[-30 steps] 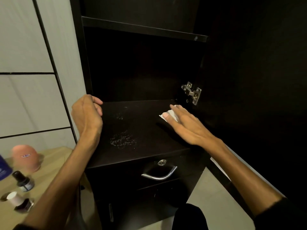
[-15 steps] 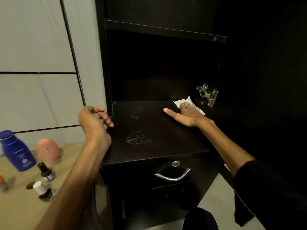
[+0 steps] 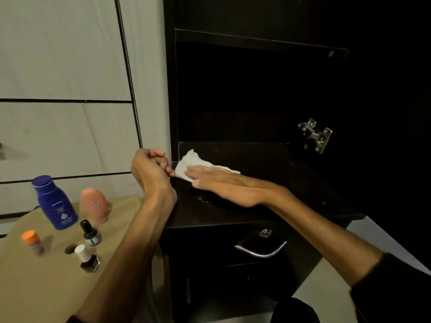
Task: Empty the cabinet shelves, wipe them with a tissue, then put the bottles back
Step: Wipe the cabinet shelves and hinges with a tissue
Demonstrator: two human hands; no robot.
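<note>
- Down on the lower shelf, the right hand (image 3: 224, 183) lies flat, fingers straight, pressing the crumpled white tissue (image 3: 193, 163) against the dark wood shelf board (image 3: 279, 183).
- Half a second back that hand and tissue were over by the right rear corner near the hinge; now they're at the left end, right against the cabinet's left wall. So that's one full sweep across the board.
- The left hand (image 3: 151, 173) hangs just beside the tissue at the shelf's left front corner, fingers loosely curled, gripping nothing as far as I can see. It hasn't really shifted relative to the shelf.
- A patch of pale specks (image 3: 205, 199) sits on the board, half hidden under the right wrist. Looks to me like the pass went behind it, so I'd guess another stroke nearer the front is needed.
- The shiny metal door hinge (image 3: 314, 135) shows on the right side, and the upper shelf (image 3: 256, 41) above looks bare, though it's too dark to say if it's been wiped.
- Over on the tan table (image 3: 42, 287) to the left stand the bottles: a blue lotion bottle (image 3: 54, 202), a pink rounded bottle (image 3: 93, 205), a small black-capped bottle (image 3: 89, 233), a white-capped dark polish bottle (image 3: 87, 258) and a small orange-capped jar (image 3: 32, 242). More of them are in view now than a moment ago.
- So emptying's done, wiping's midway, putting back hasn't started.
</note>
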